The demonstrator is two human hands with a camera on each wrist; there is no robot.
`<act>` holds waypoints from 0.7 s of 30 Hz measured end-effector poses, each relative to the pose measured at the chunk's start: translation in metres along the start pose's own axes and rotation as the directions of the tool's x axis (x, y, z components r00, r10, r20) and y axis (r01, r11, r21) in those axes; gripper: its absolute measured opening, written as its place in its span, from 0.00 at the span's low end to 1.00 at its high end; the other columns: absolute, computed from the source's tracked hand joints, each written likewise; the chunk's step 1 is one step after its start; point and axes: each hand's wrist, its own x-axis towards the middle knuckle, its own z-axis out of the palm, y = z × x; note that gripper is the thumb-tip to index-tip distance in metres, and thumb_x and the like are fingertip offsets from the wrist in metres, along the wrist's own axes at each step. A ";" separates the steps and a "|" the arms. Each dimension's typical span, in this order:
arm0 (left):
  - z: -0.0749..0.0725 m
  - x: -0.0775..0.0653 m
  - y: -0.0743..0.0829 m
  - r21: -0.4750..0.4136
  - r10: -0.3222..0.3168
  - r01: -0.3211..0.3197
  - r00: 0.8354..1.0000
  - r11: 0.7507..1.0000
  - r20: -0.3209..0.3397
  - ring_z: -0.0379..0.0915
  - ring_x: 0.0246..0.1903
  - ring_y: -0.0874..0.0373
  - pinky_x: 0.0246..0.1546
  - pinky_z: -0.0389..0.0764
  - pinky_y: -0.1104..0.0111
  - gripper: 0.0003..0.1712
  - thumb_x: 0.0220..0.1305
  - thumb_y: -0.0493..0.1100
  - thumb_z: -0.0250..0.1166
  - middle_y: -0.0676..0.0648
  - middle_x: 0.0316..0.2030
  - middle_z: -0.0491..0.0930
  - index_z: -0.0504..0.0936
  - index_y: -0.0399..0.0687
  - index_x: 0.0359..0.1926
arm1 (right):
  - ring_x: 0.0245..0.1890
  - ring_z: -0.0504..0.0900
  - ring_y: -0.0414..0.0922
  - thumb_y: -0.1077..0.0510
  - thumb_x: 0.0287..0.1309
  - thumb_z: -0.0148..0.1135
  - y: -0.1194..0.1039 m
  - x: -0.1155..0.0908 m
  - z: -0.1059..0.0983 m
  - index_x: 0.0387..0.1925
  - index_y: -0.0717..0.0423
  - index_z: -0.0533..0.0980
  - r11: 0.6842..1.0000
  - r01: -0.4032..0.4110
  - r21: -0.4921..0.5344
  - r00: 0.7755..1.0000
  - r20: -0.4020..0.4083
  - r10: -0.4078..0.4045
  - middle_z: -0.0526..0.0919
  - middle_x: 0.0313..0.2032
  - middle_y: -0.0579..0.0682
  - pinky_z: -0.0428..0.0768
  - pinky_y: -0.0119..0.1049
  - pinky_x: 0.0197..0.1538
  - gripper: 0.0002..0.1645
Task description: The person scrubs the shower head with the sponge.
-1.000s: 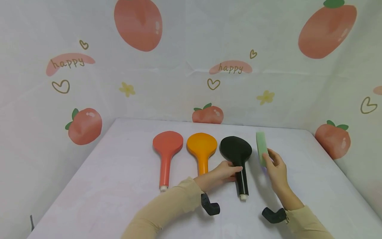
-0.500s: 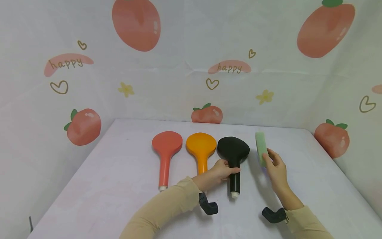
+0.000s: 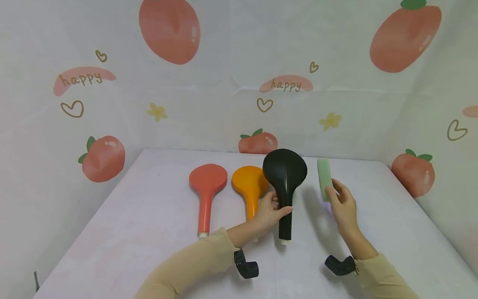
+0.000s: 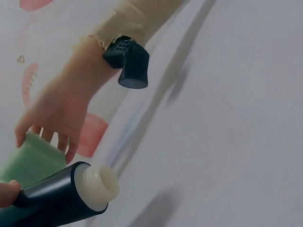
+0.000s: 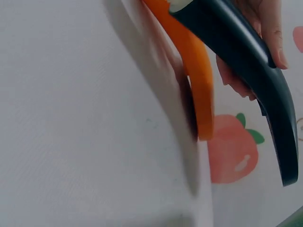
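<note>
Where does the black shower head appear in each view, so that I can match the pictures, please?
Head: the black shower head is just right of centre, partly in front of the orange one.
Left wrist: only its handle shows, at bottom left.
Right wrist: upper right, its broad end pointing down.
Shared landmark: the left hand, gripping its handle, barely showing in left wrist.

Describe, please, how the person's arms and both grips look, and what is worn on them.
The left sleeve and the right sleeve are plain beige, slightly wrinkled. The left grip and the right grip are bare hands, without gloves. The left wrist device and the right wrist device are black and bent; the right one shows small dots. No cables show.
</note>
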 end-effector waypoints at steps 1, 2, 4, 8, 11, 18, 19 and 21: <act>-0.004 -0.001 -0.002 -0.001 0.017 -0.017 1.000 1.000 -0.002 0.75 0.43 0.59 0.51 0.80 0.63 0.34 0.57 0.47 0.67 0.45 0.48 0.69 0.64 0.40 0.60 | 0.48 0.68 0.24 0.49 0.67 0.48 -0.001 -0.001 0.001 0.66 0.55 0.61 1.000 0.013 0.004 1.000 0.006 -0.013 0.66 0.63 0.48 0.68 0.12 0.44 0.29; -0.007 -0.002 -0.004 -0.009 0.035 -0.035 0.999 0.999 0.001 0.75 0.43 0.59 0.51 0.80 0.64 0.34 0.57 0.47 0.67 0.45 0.48 0.69 0.63 0.41 0.60 | 0.48 0.68 0.24 0.49 0.67 0.48 -0.003 -0.002 0.003 0.66 0.55 0.61 1.000 0.028 0.005 0.999 0.016 -0.028 0.66 0.63 0.49 0.69 0.13 0.44 0.29; -0.014 -0.005 -0.005 -0.037 0.054 -0.054 0.999 0.998 0.004 0.73 0.43 0.58 0.52 0.79 0.63 0.35 0.57 0.47 0.67 0.45 0.48 0.68 0.62 0.42 0.60 | 0.48 0.68 0.23 0.49 0.68 0.47 -0.006 -0.004 0.005 0.66 0.55 0.61 0.998 0.059 -0.009 0.998 0.036 -0.058 0.65 0.64 0.51 0.69 0.14 0.44 0.29; -0.027 -0.013 -0.006 -0.053 0.082 -0.081 0.997 0.995 0.009 0.72 0.46 0.56 0.54 0.78 0.62 0.34 0.57 0.47 0.67 0.45 0.50 0.67 0.62 0.47 0.61 | 0.50 0.67 0.26 0.51 0.68 0.47 -0.013 -0.009 0.010 0.66 0.55 0.62 0.990 0.141 -0.024 0.989 0.059 -0.139 0.65 0.65 0.53 0.69 0.15 0.45 0.28; -0.034 -0.021 -0.005 -0.062 0.107 -0.106 0.994 0.992 0.012 0.72 0.49 0.55 0.55 0.78 0.61 0.34 0.57 0.45 0.67 0.44 0.53 0.69 0.61 0.48 0.61 | 0.53 0.67 0.30 0.53 0.68 0.48 -0.018 -0.010 0.014 0.65 0.57 0.62 0.976 0.219 -0.011 0.973 0.077 -0.217 0.66 0.63 0.53 0.68 0.12 0.47 0.27; -0.045 -0.047 0.006 -0.069 0.184 -0.183 0.983 0.981 0.011 0.73 0.53 0.49 0.55 0.77 0.62 0.33 0.59 0.41 0.65 0.39 0.55 0.73 0.60 0.43 0.62 | 0.54 0.69 0.29 0.66 0.63 0.52 -0.039 -0.022 0.029 0.62 0.60 0.65 0.891 0.452 0.036 0.888 0.073 -0.453 0.69 0.57 0.43 0.71 0.14 0.51 0.26; -0.047 -0.050 0.006 -0.066 0.187 -0.186 0.982 0.980 0.007 0.72 0.53 0.49 0.56 0.77 0.62 0.33 0.59 0.41 0.65 0.39 0.56 0.73 0.60 0.43 0.62 | 0.54 0.70 0.29 0.68 0.61 0.53 -0.042 -0.024 0.031 0.62 0.61 0.66 0.863 0.504 0.036 0.861 0.066 -0.505 0.70 0.57 0.44 0.71 0.14 0.51 0.26; -0.050 -0.055 0.006 -0.057 0.193 -0.193 0.981 0.980 -0.006 0.72 0.54 0.49 0.56 0.76 0.63 0.33 0.59 0.41 0.65 0.39 0.55 0.73 0.60 0.44 0.62 | 0.56 0.70 0.30 0.71 0.56 0.55 -0.048 -0.029 0.037 0.59 0.63 0.68 0.788 0.616 0.023 0.786 0.055 -0.616 0.73 0.58 0.50 0.70 0.16 0.53 0.27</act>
